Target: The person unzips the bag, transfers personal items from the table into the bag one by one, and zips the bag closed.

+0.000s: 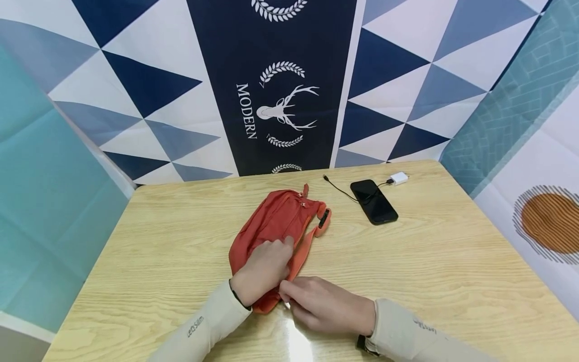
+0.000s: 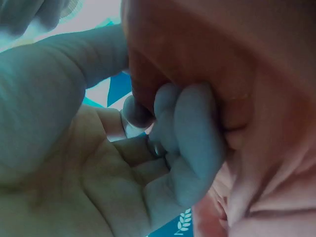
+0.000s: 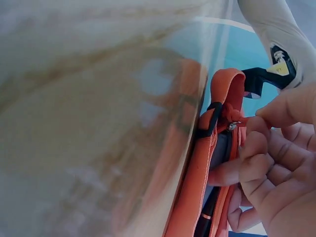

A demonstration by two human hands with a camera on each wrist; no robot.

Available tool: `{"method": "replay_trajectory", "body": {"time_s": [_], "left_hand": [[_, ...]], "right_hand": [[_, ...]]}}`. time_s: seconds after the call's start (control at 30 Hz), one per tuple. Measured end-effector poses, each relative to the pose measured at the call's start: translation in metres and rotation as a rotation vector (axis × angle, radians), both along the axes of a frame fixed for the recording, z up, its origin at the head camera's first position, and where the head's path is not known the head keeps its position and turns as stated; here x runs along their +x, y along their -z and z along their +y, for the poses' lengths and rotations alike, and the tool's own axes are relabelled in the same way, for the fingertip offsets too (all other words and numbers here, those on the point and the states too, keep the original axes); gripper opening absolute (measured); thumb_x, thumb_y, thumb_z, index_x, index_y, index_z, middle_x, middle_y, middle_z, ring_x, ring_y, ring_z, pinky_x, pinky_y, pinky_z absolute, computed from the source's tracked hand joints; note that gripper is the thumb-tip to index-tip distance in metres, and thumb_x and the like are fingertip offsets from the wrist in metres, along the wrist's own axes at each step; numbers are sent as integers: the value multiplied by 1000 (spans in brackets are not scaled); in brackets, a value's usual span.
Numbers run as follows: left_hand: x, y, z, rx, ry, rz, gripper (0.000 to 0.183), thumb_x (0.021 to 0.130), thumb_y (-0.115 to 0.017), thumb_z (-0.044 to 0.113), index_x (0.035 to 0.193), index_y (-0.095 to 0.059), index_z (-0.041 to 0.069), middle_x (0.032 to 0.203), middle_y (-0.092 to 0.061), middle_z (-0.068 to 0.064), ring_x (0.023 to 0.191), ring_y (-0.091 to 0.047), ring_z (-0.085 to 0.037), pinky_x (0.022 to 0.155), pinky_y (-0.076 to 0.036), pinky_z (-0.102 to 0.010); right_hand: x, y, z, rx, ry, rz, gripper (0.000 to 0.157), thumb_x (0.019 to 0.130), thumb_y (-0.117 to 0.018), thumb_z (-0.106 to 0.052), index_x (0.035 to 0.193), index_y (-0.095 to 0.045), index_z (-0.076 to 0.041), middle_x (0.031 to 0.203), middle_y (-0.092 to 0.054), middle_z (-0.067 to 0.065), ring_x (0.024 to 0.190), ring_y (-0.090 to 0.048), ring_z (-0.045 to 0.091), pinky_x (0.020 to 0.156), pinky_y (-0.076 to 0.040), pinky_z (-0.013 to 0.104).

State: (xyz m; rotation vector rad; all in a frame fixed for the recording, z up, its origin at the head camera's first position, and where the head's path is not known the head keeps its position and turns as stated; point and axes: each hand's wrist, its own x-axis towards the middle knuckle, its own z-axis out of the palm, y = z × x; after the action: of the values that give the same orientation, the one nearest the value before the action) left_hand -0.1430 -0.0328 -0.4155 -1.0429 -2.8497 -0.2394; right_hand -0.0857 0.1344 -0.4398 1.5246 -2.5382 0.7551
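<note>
A red bag point(image 1: 276, 221) with an orange strap point(image 1: 302, 254) lies on the table. My left hand point(image 1: 267, 264) grips the bag by its near half. In the left wrist view, the curled fingers point(image 2: 195, 143) hold folds of its fabric point(image 2: 266, 108). At the bag's near end, my right hand point(image 1: 323, 304) pinches a zipper pull point(image 3: 242, 120), an orange cord tab, between thumb and fingertips. The right wrist view shows the zip parted along the bag's edge, dark inside, with a left finger at the gap. A black buckle point(image 1: 323, 218) sits on the strap near the far end.
Right of the bag lies a black phone point(image 1: 374, 202), with a thin black cable point(image 1: 340, 191) running across and beneath it. The cable joins a white charger plug point(image 1: 399, 178) near the table's back edge. A patterned cloth wall point(image 1: 289, 146) rises right behind the table point(image 1: 172, 226).
</note>
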Motion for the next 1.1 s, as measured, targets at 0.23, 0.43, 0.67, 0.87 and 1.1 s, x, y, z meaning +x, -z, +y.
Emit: {"method": "replay_trajectory", "body": {"time_s": [0.23,0.43,0.67,0.87,1.1], "left_hand": [[-7,-5,-8,55,25,-164,16,83,-65,0,89,-52,7,60,-47,1,47,-48,-12,44,-38,-24],[2,-13,-33,100,67,-306,13,97,-61,14,87,-52,12,63,-46,4,53,-44,-7,49,-39,-23],[34,-17,-55,163,156,-294,21,104,-53,22,84,-55,16,69,-44,10,63,-43,-5,57,-40,-21],[47,-9,-46,141,20,-23,35,98,-60,45,85,-60,13,64,-45,9,54,-42,-3,44,-32,-20],[42,-22,-34,197,-33,23,23,88,-61,17,70,-46,18,54,-34,11,45,-27,-1,39,-21,-18]], "right_hand": [[-6,-1,3,-43,4,14,16,90,-58,-1,95,-53,-16,82,-47,-13,74,-46,-2,70,-41,13],[-10,-3,2,-76,40,6,15,91,-60,-2,98,-56,-15,86,-52,-12,77,-48,-1,72,-43,14],[-19,-17,9,-211,94,-50,13,94,-59,-3,101,-59,-13,88,-59,-8,77,-51,0,70,-46,16],[-32,-39,5,-385,65,-155,13,96,-57,0,101,-58,-13,84,-62,-4,76,-56,3,63,-48,19],[-48,-65,9,-501,71,-203,17,93,-60,4,102,-57,-10,85,-63,0,75,-59,8,68,-52,27]]}}
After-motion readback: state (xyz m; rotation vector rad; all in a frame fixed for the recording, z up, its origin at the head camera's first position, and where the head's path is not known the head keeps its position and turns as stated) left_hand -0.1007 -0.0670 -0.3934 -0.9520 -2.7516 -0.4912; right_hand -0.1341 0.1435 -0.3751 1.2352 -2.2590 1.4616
